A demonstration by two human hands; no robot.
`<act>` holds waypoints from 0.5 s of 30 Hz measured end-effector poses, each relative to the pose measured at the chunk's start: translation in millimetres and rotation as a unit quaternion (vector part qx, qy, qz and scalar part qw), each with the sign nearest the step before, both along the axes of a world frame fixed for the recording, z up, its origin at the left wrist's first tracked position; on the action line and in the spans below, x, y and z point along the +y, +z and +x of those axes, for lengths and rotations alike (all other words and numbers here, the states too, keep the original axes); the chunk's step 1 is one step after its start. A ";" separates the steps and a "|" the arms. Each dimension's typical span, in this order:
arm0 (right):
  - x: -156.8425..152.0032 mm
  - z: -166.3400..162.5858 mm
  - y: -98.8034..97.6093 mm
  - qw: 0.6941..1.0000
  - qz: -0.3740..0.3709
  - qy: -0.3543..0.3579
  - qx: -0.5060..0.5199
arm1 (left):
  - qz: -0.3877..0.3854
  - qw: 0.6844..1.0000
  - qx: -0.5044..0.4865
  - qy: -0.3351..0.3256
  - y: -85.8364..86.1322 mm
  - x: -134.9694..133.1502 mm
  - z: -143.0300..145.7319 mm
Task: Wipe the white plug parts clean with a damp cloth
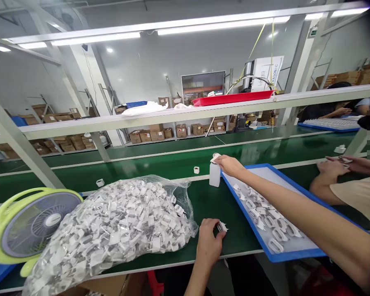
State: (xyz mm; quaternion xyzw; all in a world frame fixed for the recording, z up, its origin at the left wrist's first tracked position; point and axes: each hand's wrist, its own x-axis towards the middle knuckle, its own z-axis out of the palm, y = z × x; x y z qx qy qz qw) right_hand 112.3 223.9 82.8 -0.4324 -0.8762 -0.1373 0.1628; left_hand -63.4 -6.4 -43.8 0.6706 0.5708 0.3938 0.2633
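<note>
My left hand (209, 242) rests near the front edge of the green bench and pinches a small white plastic plug part (222, 226) between thumb and fingers. My right hand (231, 164) reaches far forward and touches the cap of a small white bottle (215, 174) that stands upright by the far-left corner of a blue tray (234, 196). Several white plug parts (265, 216) lie in a row inside that tray. A big clear bag (111, 230) packed with the same white parts lies left of my left hand.
A yellow-green desk fan (27, 226) sits at the front left. Loose white parts (196, 169) lie on the green conveyor belt (160, 164). A co-worker's hands (339, 164) work at the right. A red tray (234, 98) sits on the overhead shelf; cardboard boxes stand behind.
</note>
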 end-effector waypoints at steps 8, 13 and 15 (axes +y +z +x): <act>5.5 7.3 -11.4 0.998 0.028 0.041 0.030 | 0.013 1.000 -0.027 -0.005 -20.5 6.8 -1.1; 9.9 12.4 -13.8 0.997 0.035 0.054 0.035 | 0.062 0.997 -0.033 -0.011 -47.9 16.3 -3.4; 11.3 13.6 -13.5 0.997 0.035 0.060 0.041 | 0.082 0.996 -0.034 -0.011 -54.4 17.9 -4.2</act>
